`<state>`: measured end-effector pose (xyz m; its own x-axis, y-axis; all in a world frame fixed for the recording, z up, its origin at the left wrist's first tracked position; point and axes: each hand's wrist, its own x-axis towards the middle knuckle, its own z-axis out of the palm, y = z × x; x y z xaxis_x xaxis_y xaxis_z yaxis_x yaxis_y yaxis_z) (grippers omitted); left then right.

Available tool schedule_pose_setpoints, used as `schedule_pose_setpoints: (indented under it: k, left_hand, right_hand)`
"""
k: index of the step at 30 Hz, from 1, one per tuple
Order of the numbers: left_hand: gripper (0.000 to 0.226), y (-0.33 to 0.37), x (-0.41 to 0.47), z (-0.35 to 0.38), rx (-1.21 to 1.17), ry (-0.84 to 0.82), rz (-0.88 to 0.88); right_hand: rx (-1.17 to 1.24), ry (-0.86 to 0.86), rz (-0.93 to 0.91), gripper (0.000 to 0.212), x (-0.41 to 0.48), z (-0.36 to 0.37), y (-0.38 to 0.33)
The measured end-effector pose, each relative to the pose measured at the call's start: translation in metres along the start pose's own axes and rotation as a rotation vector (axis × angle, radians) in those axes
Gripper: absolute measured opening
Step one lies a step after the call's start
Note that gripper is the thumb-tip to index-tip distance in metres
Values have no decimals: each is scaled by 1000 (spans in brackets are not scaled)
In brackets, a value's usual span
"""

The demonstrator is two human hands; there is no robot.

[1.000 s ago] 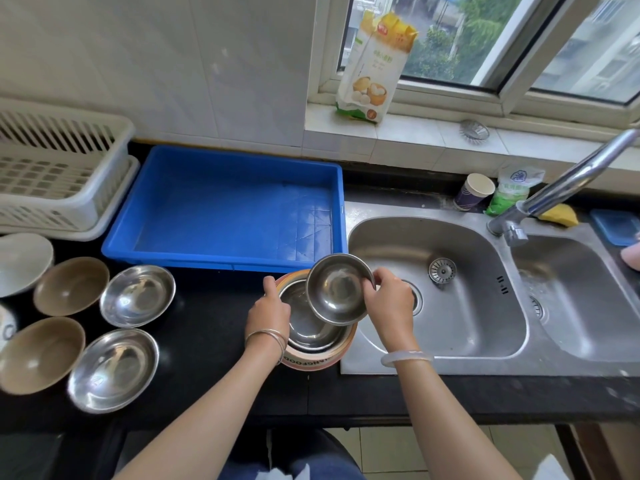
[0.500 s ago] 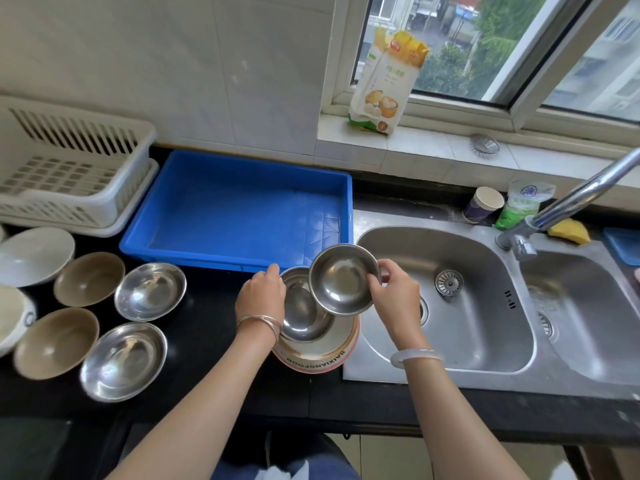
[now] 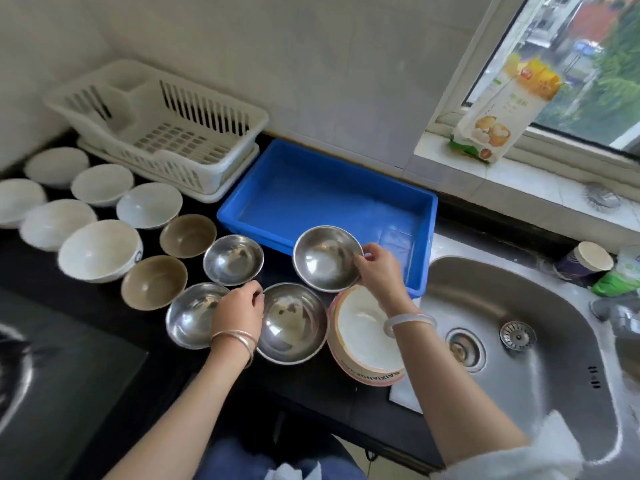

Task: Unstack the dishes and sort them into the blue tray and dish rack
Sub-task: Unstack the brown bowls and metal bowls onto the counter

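Steel bowl [image 3: 327, 258] — right hand [image 3: 377, 271] pinches its right rim (just before the blue tray [image 3: 311, 199]).

Upside-down letters, roughly "AIXIANGFO", on outer band of pink-rimmed bowl [image 3: 367, 341]. Print on windowsill bag [image 3: 502, 109] blurred.

bag [image 3: 498, 109] on windowsill [image 3: 502, 190], steel sink [image 3: 554, 341]

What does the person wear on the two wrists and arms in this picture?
The left hand has thin silver bangles on its wrist; the right hand has one pale, milky bangle. Both forearms are bare. A whitish sleeve shows only at the right upper arm.
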<state>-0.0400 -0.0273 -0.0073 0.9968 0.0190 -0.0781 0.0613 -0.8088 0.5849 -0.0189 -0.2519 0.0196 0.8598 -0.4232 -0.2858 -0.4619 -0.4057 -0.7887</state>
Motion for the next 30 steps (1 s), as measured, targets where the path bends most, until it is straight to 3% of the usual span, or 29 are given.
schedule_pose_setpoints:
  k: [3, 11, 17, 20, 24, 30]
  left_hand:
    - [13, -20, -1, 4, 38, -15, -45]
    - [13, -39, 8, 20, 80, -57, -39]
    - [14, -48, 17, 23, 112, -102, -36]
    - [15, -51, 20, 24, 118, -128, -28]
    - [17, -53, 23, 24, 123, -179, -4]
    - [22, -52, 23, 24, 138, -226, -7]
  right_hand:
    - [-66, -77, -7, 11, 8, 32, -5]
    - [-344, -88, -28, 21, 16, 64, -7]
    - [-402, -109, 27, 25, 19, 74, -10]
    - [-418, -148, 59, 10, 19, 80, -13]
    - [-424, -171, 106, 26, 20, 84, -12]
    - [-450, -207, 159, 23, 16, 84, -5]
